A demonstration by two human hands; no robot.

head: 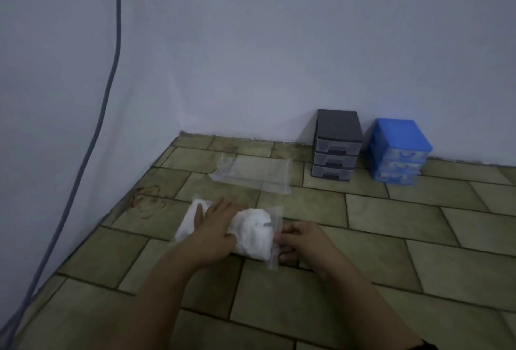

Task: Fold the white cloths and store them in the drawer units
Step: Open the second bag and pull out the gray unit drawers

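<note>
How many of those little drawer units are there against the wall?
2. The grey drawer unit stands against the wall, and the blue drawer unit stands just to its right. Others may sit outside the view.

Dim pale walls [251, 42], tiled floor [391, 238], hanging cable [111, 70].

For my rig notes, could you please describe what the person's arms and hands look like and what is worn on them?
Both forearms are bare, with no sleeves in view. The left hand and right hand wear no gloves; no rings or watch are visible. A dark edge shows at the frame's bottom right.
</note>
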